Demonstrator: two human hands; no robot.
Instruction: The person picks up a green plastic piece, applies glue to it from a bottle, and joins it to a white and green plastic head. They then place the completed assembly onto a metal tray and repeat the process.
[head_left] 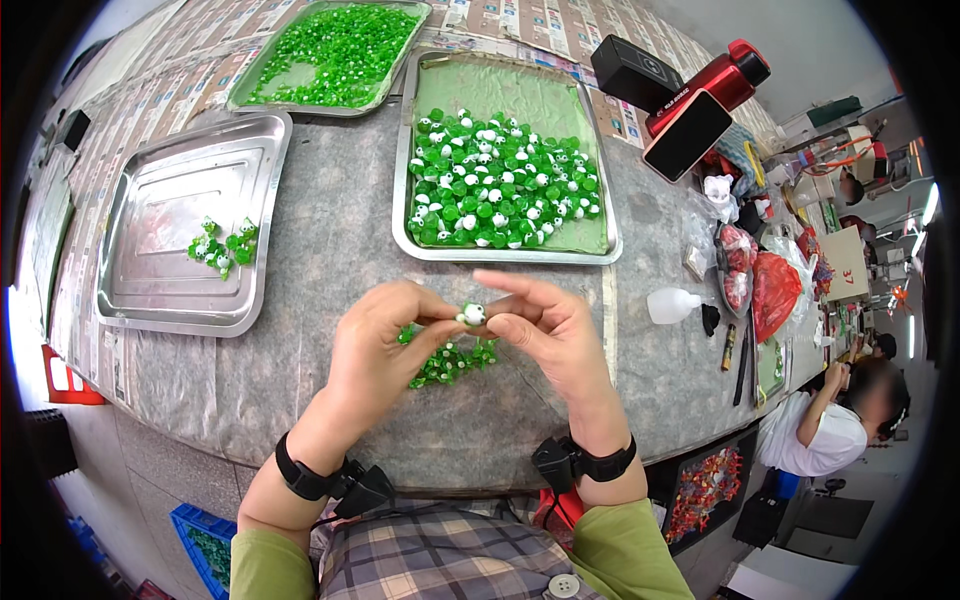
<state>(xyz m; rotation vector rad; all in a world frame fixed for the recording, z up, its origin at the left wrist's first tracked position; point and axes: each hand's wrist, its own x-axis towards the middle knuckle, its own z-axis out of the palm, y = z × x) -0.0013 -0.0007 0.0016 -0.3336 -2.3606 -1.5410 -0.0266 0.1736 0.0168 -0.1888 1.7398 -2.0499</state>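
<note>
Over the near middle of the table, my left hand (385, 335) and my right hand (545, 330) meet at a small green-and-white toy head (472, 314). Left thumb and fingertips pinch one side of it; the right thumb and a finger press the other, with the right index finger stretched out above. Below the hands lies a small heap of green plastic pieces (447, 362), partly covered by the left hand. Just beyond stands a metal tray (402, 200) full of round green-and-white toy heads (500, 185).
At left, a metal tray (150, 255) holds a few assembled green figures (222, 247). Another tray (385, 98) of small green pieces is farther back. To the right are a phone (688, 135), red bottle (715, 85), white squeeze bottle (673, 305) and plastic bags. Another person (820, 430) sits far right.
</note>
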